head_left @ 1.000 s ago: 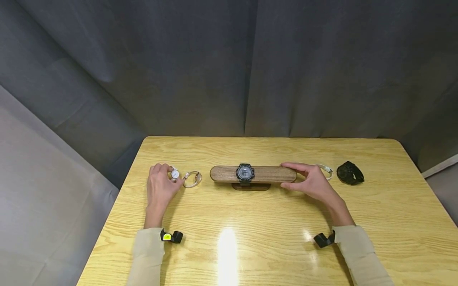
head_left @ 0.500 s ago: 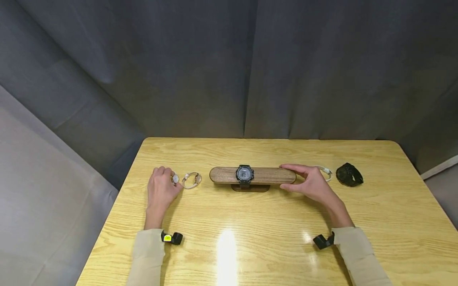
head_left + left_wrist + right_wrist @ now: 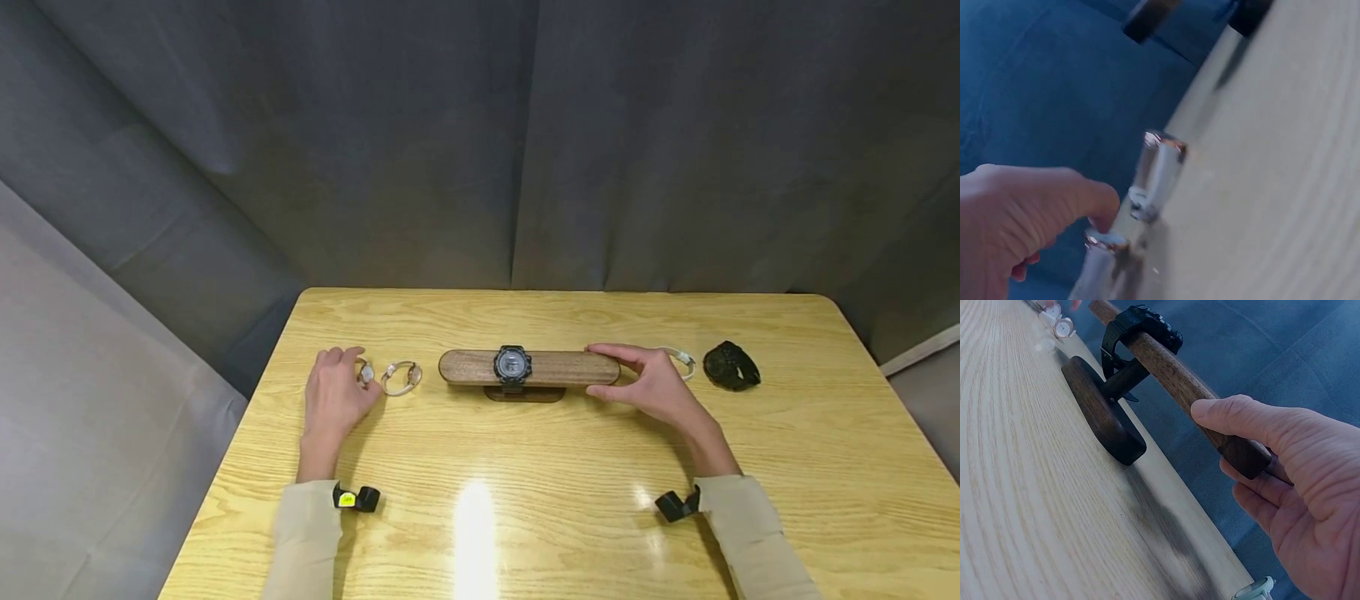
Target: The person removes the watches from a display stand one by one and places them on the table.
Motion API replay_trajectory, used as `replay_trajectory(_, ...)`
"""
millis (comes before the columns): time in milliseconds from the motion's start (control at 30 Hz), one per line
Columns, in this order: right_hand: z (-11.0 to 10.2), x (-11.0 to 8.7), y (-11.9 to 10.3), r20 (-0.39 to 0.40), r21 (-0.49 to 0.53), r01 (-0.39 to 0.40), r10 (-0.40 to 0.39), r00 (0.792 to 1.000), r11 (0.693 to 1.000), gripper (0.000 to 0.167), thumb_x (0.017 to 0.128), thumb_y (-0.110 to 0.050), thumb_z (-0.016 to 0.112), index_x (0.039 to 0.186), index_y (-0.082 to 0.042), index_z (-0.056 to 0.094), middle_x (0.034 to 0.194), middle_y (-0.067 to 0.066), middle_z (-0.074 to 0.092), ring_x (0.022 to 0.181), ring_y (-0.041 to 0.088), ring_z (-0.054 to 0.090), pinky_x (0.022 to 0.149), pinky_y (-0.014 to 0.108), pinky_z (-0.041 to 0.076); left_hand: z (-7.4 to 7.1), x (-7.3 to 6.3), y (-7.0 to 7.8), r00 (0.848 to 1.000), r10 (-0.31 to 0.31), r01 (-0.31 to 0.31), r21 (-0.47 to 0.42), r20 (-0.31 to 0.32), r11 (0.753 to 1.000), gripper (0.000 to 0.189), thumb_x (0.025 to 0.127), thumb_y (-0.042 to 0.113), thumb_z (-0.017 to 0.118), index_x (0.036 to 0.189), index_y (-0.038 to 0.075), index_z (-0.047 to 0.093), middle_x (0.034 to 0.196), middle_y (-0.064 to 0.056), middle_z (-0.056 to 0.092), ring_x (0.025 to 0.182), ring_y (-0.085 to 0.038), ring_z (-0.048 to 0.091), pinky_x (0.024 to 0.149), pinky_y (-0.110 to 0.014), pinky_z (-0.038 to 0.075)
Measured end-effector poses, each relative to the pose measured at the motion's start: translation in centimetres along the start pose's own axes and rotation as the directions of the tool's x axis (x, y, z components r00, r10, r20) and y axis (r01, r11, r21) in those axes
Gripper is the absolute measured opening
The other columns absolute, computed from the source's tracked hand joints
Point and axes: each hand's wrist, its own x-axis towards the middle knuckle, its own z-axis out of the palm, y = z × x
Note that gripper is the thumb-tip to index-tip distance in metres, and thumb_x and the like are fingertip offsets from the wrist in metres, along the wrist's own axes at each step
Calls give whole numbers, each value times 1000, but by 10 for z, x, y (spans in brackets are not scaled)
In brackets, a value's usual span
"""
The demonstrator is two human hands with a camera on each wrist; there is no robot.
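My left hand (image 3: pixel 335 396) is at a small white-strapped watch (image 3: pixel 365 373) with a rose-gold rim. Thumb and forefinger stand apart around it, and in the left wrist view the hand is just above the upright watch (image 3: pixel 1099 262). Close to its right is a second light-strapped watch (image 3: pixel 403 379), standing looped on the table. My right hand (image 3: pixel 662 387) grips the right end of a dark wooden watch stand (image 3: pixel 468 367), thumb on the near side and fingers on the far side. A chunky black digital watch (image 3: pixel 512 364) is strapped round the stand's bar.
Behind my right hand, a pale green watch (image 3: pixel 684 360) is partly hidden. Farther right lies a black watch (image 3: pixel 731 366). The wooden table (image 3: pixel 570 483) ends at a dark grey curtain (image 3: pixel 420 167) at the back.
My left hand has lowered the small white watch to the table, and its thumb and forefinger have parted around it. My right hand keeps its grip on the watch stand.
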Motion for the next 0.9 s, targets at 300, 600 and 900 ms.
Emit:
replay_trajectory(300, 0, 0, -1, 1, -5, -6, 6, 1000, 1000, 60, 82, -23, 92, 137, -17, 70, 140, 7, 67, 131, 30, 61, 96, 19, 54, -11, 7, 25, 999, -6, -5, -245, -47, 970, 46, 85, 19, 79, 127, 0, 71, 82, -14, 60, 85, -29, 51, 69, -40, 43)
replay_trajectory(600, -1, 1, 0, -3, -7, -12, 12, 1000, 1000, 60, 82, -24, 92, 137, -19, 71, 139, 6, 68, 129, 30, 62, 94, 20, 56, -4, 8, 60, 993, 103, -118, -436, -59, 892, 43, 86, 22, 80, 124, 3, 73, 75, 2, 44, 82, -27, 46, 77, -38, 32)
replay_trajectory(900, -1, 1, -1, -5, -5, -16, 16, 1000, 1000, 60, 82, -23, 92, 138, -18, 70, 141, 8, 67, 127, 31, 63, 93, 25, 58, 12, 3, 96, 981, 194, -171, -500, -7, 849, 50, 88, 36, 79, 128, 6, 72, 79, 3, 47, 85, -35, 49, 81, -38, 29)
